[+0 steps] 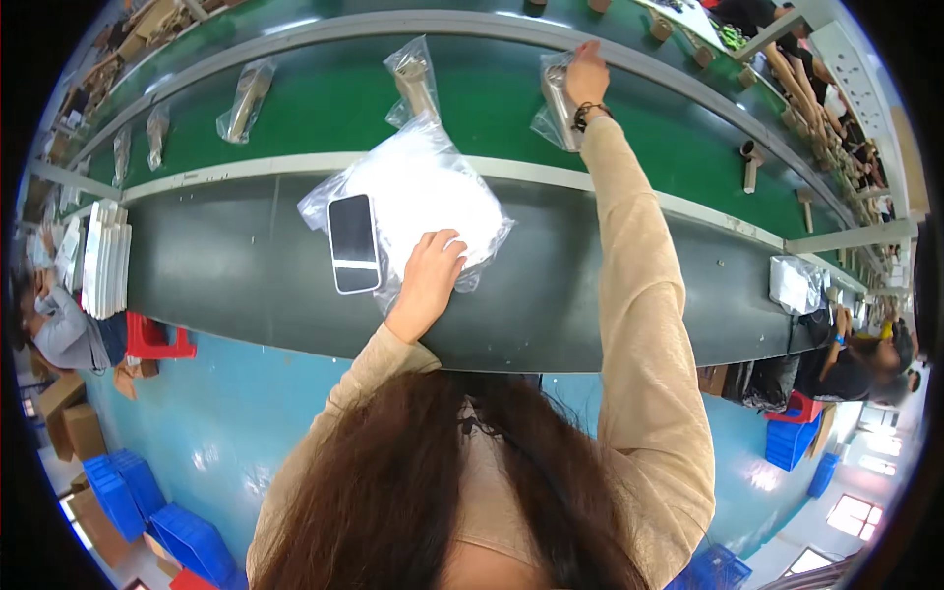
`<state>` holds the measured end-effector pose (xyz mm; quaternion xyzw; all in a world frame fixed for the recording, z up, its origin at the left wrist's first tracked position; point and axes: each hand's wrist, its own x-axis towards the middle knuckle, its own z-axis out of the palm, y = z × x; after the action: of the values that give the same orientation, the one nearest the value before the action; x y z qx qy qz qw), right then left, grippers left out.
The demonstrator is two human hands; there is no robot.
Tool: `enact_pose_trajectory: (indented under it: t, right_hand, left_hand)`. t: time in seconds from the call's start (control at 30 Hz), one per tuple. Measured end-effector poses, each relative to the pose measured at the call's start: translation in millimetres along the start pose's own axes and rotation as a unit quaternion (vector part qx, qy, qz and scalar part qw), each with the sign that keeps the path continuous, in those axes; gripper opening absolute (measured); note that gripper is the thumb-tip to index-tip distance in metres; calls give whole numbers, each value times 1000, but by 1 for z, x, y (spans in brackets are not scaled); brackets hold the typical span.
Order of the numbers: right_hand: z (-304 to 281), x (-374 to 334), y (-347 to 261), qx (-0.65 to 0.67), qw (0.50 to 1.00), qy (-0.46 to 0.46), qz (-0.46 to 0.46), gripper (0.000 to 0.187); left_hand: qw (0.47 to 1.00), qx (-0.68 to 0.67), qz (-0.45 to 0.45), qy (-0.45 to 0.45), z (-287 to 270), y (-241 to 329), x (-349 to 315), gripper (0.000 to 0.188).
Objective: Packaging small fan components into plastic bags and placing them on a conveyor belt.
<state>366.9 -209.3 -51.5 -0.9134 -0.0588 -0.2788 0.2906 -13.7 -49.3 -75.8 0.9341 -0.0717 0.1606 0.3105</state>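
My right hand (587, 81) stretches out to the far side of the green conveyor belt (324, 103). Its fingers close on the far end of a clear plastic bag (559, 103) with a bronze-grey tubular part inside; the fingertips are partly hidden. Under my left hand (428, 283) lies a pile of clear plastic bags (423, 187), bright with glare. That hand rests on the pile's near edge, fingers apart and slightly bent. A phone (354, 243) with a dark screen lies on the pile's left part. Just beyond the pile, another bagged part (417, 87) sits on the belt.
More bagged parts (248, 100) lie leftward on the belt; an unbagged T-shaped tube (751, 167) is at right. White panels (105, 258) stand at the dark worktop's left end. A plastic bag bundle (795, 283) lies at its right end. Co-workers sit on both sides.
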Motion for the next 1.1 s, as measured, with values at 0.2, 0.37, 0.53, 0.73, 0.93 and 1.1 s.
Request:
enact_pose_trajectory:
  t: [0.2, 0.37, 0.53, 0.73, 0.93, 1.1]
  right_hand:
    - [-15, 1, 42, 66, 997, -32, 37, 30]
    - [-97, 16, 136, -100, 994, -34, 10, 38]
    - [-176, 39, 289, -284, 954, 2, 98, 31]
    - [-171, 74, 348, -435, 898, -50, 52, 37]
    - [-208, 168, 558, -259, 938, -208, 100, 85]
    - [-140, 221, 539, -350, 850, -383, 95, 80]
  left_hand:
    - [996, -40, -79, 24, -2, 5, 6, 11]
    - [982, -95, -163, 29, 0, -5, 11, 13]
    - [926, -257, -276, -22, -5, -19, 11, 20]
    - [903, -231, -358, -52, -13, -15, -3, 14]
    - [920, -232, -308, -63, -12, -7, 24, 25]
    - [942, -136, -305, -42, -21, 9, 22, 16]
